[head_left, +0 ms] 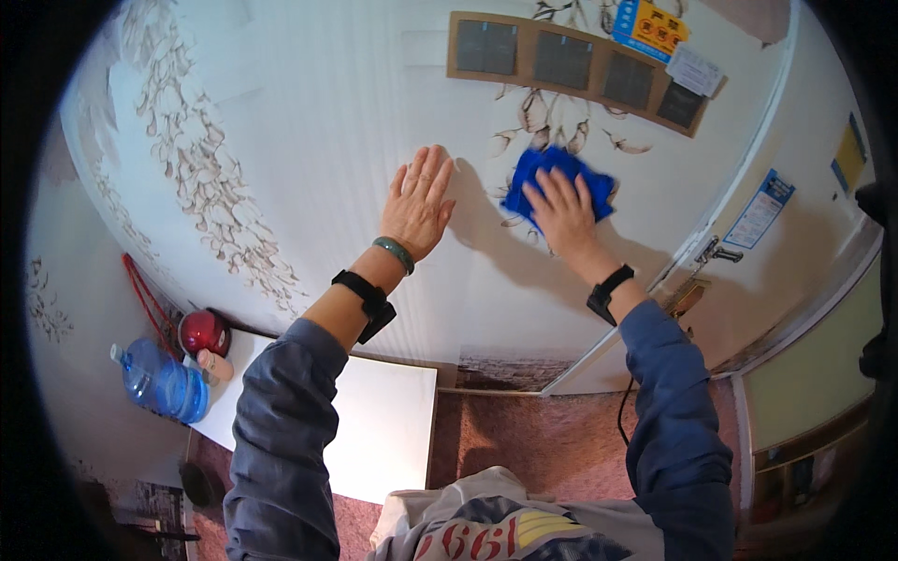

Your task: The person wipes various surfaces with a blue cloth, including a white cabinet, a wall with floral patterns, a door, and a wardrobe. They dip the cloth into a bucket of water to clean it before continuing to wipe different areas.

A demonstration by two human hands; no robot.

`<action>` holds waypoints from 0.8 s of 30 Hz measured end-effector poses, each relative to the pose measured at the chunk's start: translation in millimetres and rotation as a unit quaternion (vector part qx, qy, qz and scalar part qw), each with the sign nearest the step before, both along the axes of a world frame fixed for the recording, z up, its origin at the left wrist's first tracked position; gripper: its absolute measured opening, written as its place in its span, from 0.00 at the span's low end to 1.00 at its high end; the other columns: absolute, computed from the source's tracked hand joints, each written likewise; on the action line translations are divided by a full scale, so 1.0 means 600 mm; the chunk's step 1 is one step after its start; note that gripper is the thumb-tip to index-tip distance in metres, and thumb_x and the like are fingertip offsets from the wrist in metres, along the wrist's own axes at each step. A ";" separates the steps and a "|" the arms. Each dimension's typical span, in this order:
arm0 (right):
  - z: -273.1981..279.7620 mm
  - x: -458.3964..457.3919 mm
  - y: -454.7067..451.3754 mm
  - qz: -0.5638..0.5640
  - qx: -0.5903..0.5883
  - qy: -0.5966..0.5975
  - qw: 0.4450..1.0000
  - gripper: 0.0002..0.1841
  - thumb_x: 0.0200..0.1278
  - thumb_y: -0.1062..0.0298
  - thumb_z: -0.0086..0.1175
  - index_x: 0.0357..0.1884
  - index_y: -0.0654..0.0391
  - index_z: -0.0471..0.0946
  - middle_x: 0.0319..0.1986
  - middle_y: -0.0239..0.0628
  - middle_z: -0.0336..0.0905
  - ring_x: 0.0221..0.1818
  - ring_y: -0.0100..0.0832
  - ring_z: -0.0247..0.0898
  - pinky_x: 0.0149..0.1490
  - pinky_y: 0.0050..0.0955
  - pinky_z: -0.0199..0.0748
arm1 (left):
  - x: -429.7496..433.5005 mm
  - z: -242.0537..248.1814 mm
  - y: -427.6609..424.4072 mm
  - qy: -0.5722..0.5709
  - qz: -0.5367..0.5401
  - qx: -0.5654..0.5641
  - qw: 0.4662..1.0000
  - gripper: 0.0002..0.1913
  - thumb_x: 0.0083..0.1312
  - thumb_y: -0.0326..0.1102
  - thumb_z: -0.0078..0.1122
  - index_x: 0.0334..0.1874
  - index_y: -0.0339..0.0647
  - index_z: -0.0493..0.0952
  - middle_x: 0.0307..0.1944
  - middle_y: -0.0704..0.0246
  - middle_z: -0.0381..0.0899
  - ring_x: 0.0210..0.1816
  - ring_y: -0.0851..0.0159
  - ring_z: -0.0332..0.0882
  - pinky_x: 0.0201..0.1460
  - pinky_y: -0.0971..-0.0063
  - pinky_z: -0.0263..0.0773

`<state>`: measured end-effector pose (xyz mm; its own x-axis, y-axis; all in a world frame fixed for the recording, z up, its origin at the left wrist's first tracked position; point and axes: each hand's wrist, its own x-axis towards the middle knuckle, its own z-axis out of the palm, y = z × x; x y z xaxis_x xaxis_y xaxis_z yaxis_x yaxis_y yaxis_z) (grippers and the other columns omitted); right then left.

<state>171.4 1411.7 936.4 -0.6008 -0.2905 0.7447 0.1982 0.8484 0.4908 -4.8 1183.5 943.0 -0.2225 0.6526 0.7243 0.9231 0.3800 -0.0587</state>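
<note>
A blue cloth point(589, 179) lies bunched against the white wall with a floral print point(337, 119). My right hand point(565, 210) presses on it from above with the fingers spread a little. To its left, my left hand point(419, 203) rests flat on or close to the wall and holds nothing; a green bangle point(394, 254) circles that wrist. Above the cloth runs a brown frame point(526, 76) with several dark square panels.
At right is a door with a metal handle point(722, 252) and a blue-edged notice point(760, 209). Low at left, a white tabletop point(386, 421) bears a large blue water bottle point(165, 379) and a red round object point(204, 332). Reddish carpet point(554, 442) covers the floor.
</note>
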 end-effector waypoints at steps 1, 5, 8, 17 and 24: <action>0.021 -0.019 -0.012 0.011 -0.035 0.033 0.999 0.25 0.66 0.62 0.54 0.66 0.47 0.72 0.69 0.36 0.65 0.71 0.38 0.58 0.72 0.50 0.51 | -0.002 -0.002 -0.003 0.013 -0.012 0.026 1.000 0.35 0.70 0.39 0.53 0.77 0.44 0.54 0.80 0.62 0.46 0.81 0.56 0.41 0.79 0.55 0.43; 0.058 -0.116 -0.085 0.015 0.038 -0.003 0.999 0.26 0.65 0.61 0.53 0.66 0.50 0.72 0.69 0.39 0.64 0.72 0.40 0.56 0.72 0.52 0.51 | -0.011 -0.021 -0.001 -0.030 -0.011 0.107 0.994 0.33 0.70 0.37 0.52 0.77 0.43 0.56 0.79 0.57 0.49 0.80 0.52 0.44 0.78 0.51 0.44; 0.008 -0.149 -0.129 0.049 0.108 -0.100 0.988 0.26 0.70 0.61 0.43 0.69 0.52 0.69 0.70 0.34 0.64 0.74 0.35 0.54 0.75 0.46 0.46 | -0.015 -0.061 -0.015 -0.076 0.017 0.212 0.974 0.33 0.69 0.36 0.52 0.77 0.41 0.55 0.78 0.50 0.48 0.79 0.47 0.45 0.77 0.51 0.43; -0.133 -0.028 -0.039 0.085 0.081 -0.108 0.987 0.20 0.64 0.66 0.50 0.58 0.47 0.79 0.68 0.28 0.68 0.70 0.28 0.59 0.73 0.39 0.53 | 0.029 -0.178 -0.057 -0.111 0.012 0.053 0.992 0.36 0.68 0.35 0.54 0.78 0.41 0.53 0.79 0.51 0.45 0.79 0.47 0.43 0.77 0.51 0.43; -0.046 0.133 0.055 -0.027 -0.065 0.038 0.997 0.15 0.57 0.71 0.57 0.47 0.48 0.79 0.56 0.32 0.72 0.63 0.38 0.64 0.64 0.44 0.62 | 0.128 -0.108 0.072 -0.042 -0.146 0.044 0.987 0.36 0.66 0.36 0.58 0.76 0.43 0.57 0.79 0.51 0.46 0.79 0.47 0.44 0.76 0.50 0.45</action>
<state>251.2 1444.9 908.6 -0.5530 -0.1586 0.8180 0.2771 0.8908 0.3601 72.3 1226.9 878.1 -0.0960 0.6330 0.7682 0.9943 0.0963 0.0449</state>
